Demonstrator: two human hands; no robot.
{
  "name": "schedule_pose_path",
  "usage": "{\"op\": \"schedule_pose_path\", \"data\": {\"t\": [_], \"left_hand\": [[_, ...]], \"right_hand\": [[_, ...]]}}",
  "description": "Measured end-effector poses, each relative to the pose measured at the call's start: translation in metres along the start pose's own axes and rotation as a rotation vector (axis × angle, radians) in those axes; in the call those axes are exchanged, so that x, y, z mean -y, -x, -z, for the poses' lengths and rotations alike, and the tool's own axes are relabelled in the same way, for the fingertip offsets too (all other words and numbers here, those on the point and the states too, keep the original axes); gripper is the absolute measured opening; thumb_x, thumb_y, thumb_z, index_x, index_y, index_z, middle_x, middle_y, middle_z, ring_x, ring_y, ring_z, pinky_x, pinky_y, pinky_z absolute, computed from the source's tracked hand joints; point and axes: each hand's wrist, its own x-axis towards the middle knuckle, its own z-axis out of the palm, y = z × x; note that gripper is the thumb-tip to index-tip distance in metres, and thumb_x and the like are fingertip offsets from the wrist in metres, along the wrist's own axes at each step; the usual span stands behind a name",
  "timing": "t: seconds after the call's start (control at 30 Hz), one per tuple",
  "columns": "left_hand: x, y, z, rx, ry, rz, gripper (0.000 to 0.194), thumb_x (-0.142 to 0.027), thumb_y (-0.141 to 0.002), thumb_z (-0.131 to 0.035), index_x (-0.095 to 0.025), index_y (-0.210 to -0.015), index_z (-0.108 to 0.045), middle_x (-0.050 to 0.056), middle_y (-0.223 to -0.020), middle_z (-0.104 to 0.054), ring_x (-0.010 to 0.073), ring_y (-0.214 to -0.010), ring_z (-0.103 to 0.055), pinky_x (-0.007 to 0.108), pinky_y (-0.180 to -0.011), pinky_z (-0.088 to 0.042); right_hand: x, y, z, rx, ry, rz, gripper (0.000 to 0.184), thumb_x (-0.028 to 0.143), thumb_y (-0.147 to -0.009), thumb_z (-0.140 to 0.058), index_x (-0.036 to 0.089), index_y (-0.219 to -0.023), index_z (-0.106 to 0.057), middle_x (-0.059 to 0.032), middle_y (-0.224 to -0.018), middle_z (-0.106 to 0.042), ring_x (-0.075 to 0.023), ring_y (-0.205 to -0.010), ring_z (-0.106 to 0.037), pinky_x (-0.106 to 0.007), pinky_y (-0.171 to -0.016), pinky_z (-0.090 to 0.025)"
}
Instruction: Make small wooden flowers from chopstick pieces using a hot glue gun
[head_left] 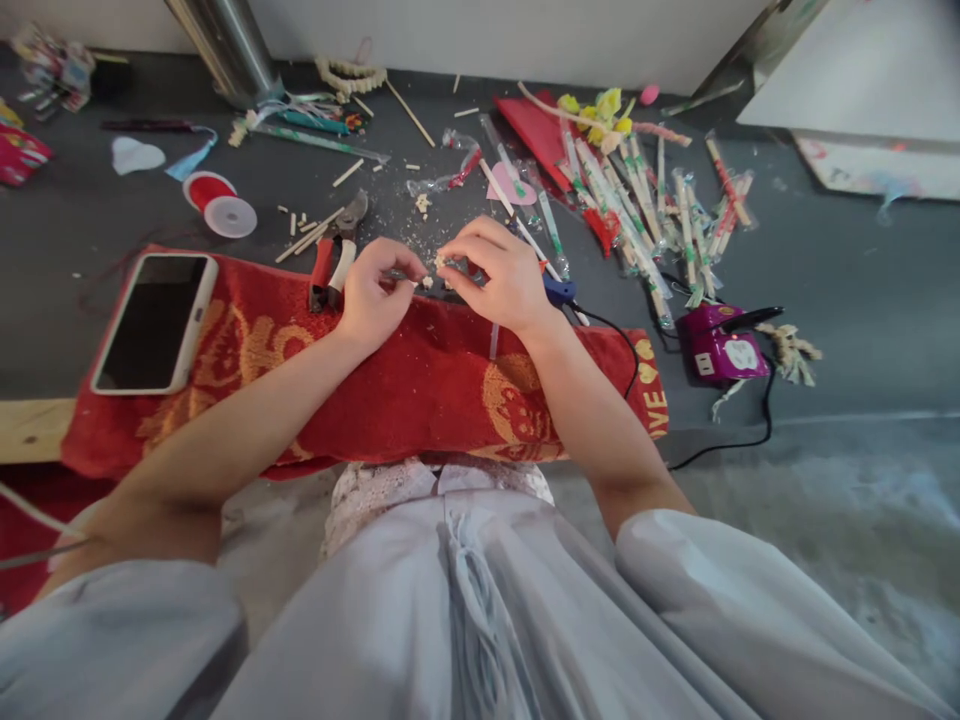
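My left hand (381,292) is over the far edge of a folded red towel (427,390), thumb and forefinger drawn together in a pinch. Whatever sits between those fingertips is too small to make out. Facing it, my right hand (501,275) pinches a small cream-coloured crumbly piece (440,261). A similar small cream piece (427,283) shows right by the left fingertips. Cutters (341,245) with one red and one white handle lie just left of my left hand. Beside my right wrist is a blue tool (559,291) with a black cord, partly hidden.
A phone (154,322) rests on the towel's left end. Behind it stand a red thread spool (208,188) and a white spool (230,217). Many wrapped sticks (622,205) lie at right, near a purple box (721,345). A metal post (229,50) rises at the back.
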Motion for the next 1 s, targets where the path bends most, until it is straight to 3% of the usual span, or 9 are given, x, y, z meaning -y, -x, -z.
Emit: {"op": "schedule_pose_path", "data": {"t": [0.2,0.47,0.67,1.0], "left_hand": [[-0.0021,-0.0019,0.0043,0.019,-0.092,-0.106,0.025,0.005,-0.065,-0.053,-0.019,-0.062,-0.060,-0.001,-0.068,-0.061,0.0120,-0.067,-0.057,0.027,-0.065,-0.047],[0.0012,-0.0044,0.0040,0.017,0.023,-0.314,0.023,0.000,-0.058,-0.044,-0.019,-0.048,-0.053,-0.002,-0.054,-0.057,0.0096,-0.055,-0.055,0.024,-0.056,-0.043],[-0.0007,-0.0052,0.0031,0.080,0.046,-0.310,0.023,-0.001,-0.052,-0.039,-0.019,-0.045,-0.051,-0.003,-0.051,-0.056,0.0082,-0.052,-0.054,0.021,-0.054,-0.042],[0.0028,-0.0050,0.0030,0.047,-0.026,-0.222,0.024,0.002,-0.053,-0.045,-0.018,-0.050,-0.058,-0.001,-0.061,-0.059,0.0100,-0.060,-0.056,0.023,-0.059,-0.043]], "right_hand": [[-0.0030,-0.0006,0.0005,-0.013,0.044,0.006,0.020,0.033,-0.098,-0.051,0.019,-0.101,-0.064,-0.0057,-0.100,-0.064,-0.0168,-0.089,-0.063,-0.033,-0.079,-0.051],[0.0013,-0.0032,0.0045,-0.020,0.061,-0.025,0.017,0.029,-0.097,-0.052,0.018,-0.100,-0.064,-0.0062,-0.100,-0.066,-0.0159,-0.086,-0.062,-0.029,-0.075,-0.048],[0.0034,-0.0048,0.0043,-0.012,0.064,-0.027,0.016,0.027,-0.096,-0.052,0.018,-0.098,-0.065,-0.0067,-0.100,-0.066,-0.0166,-0.088,-0.062,-0.029,-0.075,-0.046],[0.0031,-0.0042,0.0028,-0.008,0.071,-0.013,0.018,0.027,-0.096,-0.052,0.017,-0.097,-0.066,-0.0069,-0.099,-0.066,-0.0170,-0.088,-0.062,-0.029,-0.073,-0.045]]}}
